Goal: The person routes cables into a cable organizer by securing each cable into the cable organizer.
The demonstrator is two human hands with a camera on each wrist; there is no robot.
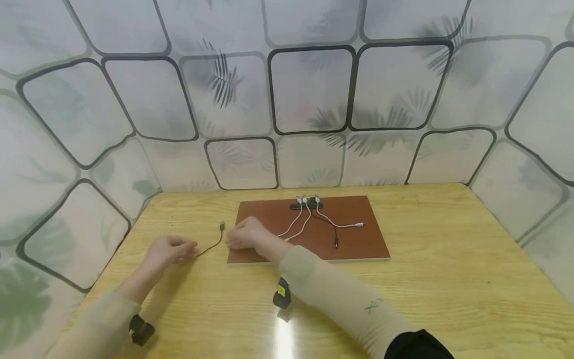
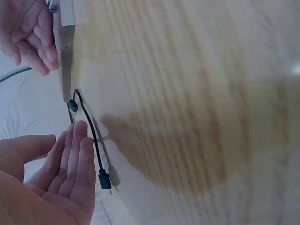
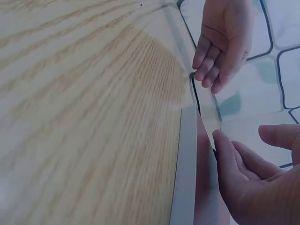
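Note:
A short dark USB cable [image 1: 214, 245] lies on the wooden table left of a brown board, its plug [image 1: 221, 226] pointing away from me. My left hand [image 1: 172, 249] is at the cable's near end. In the left wrist view the left hand [image 2: 61, 173] has its thumb apart from nearly straight fingers, beside the black cable [image 2: 91, 129], with nothing held. Over the left part of the brown board [image 1: 354, 239] is my right hand [image 1: 246, 233]. The right wrist view shows that right hand [image 3: 248, 178] with thumb and fingers apart and nothing between them.
At the board's back edge, several white cables [image 1: 306, 219] and a black cable [image 1: 335, 234] run from a small black strip [image 1: 294, 206]. One white cable ends in a connector [image 1: 359, 225] on the right. A patterned curtain [image 1: 309, 89] stands behind the table [image 1: 448, 279].

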